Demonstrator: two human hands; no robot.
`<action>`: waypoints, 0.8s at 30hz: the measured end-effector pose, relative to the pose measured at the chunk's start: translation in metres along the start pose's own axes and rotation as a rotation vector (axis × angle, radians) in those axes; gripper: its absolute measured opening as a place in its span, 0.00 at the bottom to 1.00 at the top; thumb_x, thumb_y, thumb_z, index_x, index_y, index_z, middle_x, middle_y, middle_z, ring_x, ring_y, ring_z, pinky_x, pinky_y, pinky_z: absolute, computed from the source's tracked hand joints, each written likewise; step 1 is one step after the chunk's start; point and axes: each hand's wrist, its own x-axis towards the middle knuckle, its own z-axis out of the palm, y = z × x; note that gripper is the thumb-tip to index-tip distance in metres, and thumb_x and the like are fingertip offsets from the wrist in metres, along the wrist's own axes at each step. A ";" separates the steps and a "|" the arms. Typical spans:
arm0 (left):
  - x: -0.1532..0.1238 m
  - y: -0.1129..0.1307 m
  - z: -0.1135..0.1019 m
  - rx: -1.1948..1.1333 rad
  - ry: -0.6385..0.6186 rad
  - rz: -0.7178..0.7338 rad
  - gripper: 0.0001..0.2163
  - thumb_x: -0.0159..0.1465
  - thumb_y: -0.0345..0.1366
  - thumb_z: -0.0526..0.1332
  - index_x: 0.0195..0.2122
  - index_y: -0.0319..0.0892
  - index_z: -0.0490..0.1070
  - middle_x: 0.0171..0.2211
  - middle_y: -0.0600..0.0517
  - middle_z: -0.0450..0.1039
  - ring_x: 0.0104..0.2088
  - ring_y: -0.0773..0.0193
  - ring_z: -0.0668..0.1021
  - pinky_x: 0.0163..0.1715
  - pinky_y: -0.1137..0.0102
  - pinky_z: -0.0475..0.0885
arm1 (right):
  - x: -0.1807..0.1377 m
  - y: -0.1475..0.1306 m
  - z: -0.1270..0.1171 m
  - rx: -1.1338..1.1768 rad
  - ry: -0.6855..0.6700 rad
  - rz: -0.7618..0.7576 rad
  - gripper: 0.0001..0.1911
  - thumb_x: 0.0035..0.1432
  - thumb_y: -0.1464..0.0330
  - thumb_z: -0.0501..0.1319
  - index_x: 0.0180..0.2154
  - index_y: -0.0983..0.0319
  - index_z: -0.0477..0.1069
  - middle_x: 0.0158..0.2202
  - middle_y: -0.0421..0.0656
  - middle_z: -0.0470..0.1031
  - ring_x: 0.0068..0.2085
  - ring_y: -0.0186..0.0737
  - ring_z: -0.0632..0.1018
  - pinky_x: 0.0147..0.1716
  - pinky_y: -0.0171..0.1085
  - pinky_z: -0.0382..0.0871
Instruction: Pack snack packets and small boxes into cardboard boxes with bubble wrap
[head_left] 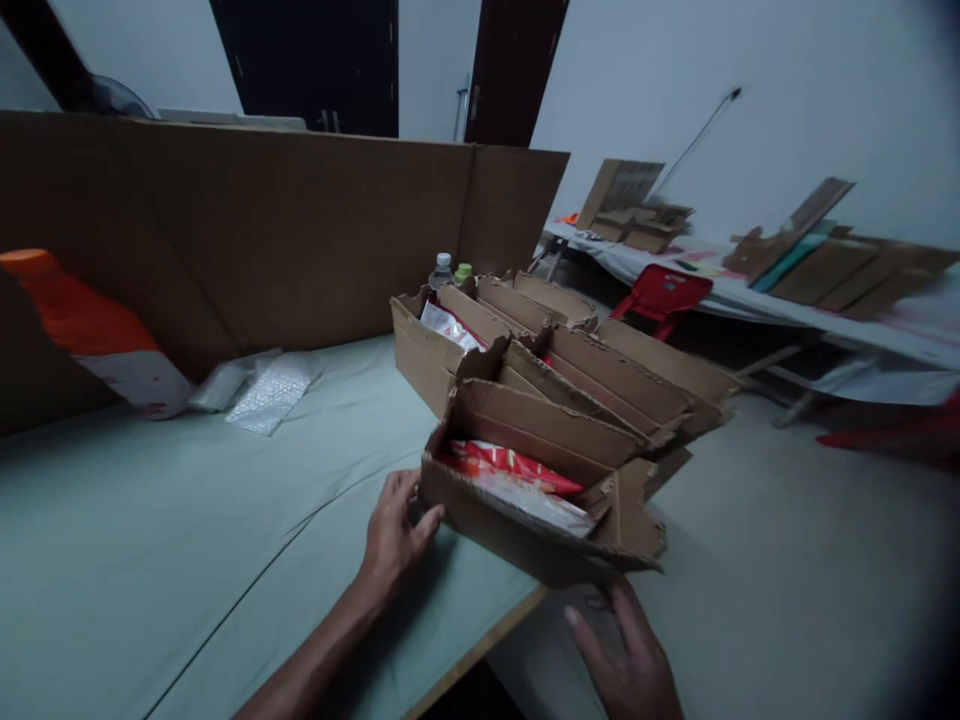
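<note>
R hand [626, 640] is nearest: fingers spread, thumb well apart, fingertips at the lower edge of the front box [491, 515] near its R end; can't tell if it bears any wt. L hand [397, 525] is part open at the L end, thumb by the front corner, fingers along the side; can't tell how firm the hold is.

Box is open-topped cdbd w/ ragged rims, at the near edge of the surface [315, 560], R end apparently jutting past it. Prob. light, fairly stiff along the walls, but torn rims would likely bend or rip, esp. the loose R flap. Best hold: low at both ends, palms flat, R hand under the overhang. Red-and-white packets [517, 468] inside look soft, glossy, prob. slippery; may slide if tilted.

Behind: more cdbd boxes [630, 365]. Farther L, bubble wrap [274, 390].
</note>
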 end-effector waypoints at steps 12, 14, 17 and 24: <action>0.016 -0.018 0.088 -0.096 -0.112 0.096 0.30 0.63 0.35 0.59 0.67 0.44 0.54 0.62 0.39 0.62 0.60 0.51 0.70 0.58 0.54 0.70 | 0.005 -0.002 0.034 0.198 -0.064 -0.025 0.27 0.67 0.67 0.54 0.66 0.57 0.58 0.61 0.53 0.68 0.52 0.49 0.80 0.50 0.45 0.78; 0.013 -0.022 0.090 -0.080 -0.143 0.115 0.32 0.62 0.35 0.60 0.68 0.44 0.54 0.65 0.39 0.61 0.63 0.49 0.68 0.62 0.51 0.65 | 0.011 0.000 0.032 0.176 -0.070 -0.063 0.26 0.66 0.67 0.55 0.64 0.58 0.62 0.61 0.52 0.69 0.55 0.50 0.78 0.52 0.45 0.78; 0.003 -0.028 0.081 -0.041 -0.189 0.138 0.30 0.61 0.35 0.61 0.65 0.43 0.60 0.64 0.40 0.64 0.64 0.47 0.67 0.64 0.46 0.60 | 0.030 0.004 0.009 0.156 -0.040 -0.123 0.18 0.64 0.67 0.58 0.55 0.58 0.73 0.53 0.50 0.77 0.51 0.50 0.80 0.48 0.44 0.79; -0.040 -0.031 0.059 0.059 -0.357 0.284 0.15 0.63 0.37 0.60 0.51 0.45 0.76 0.54 0.40 0.76 0.64 0.42 0.66 0.60 0.40 0.64 | 0.151 -0.053 -0.093 0.058 0.128 -0.332 0.11 0.65 0.68 0.59 0.48 0.56 0.76 0.46 0.45 0.81 0.46 0.45 0.81 0.50 0.44 0.74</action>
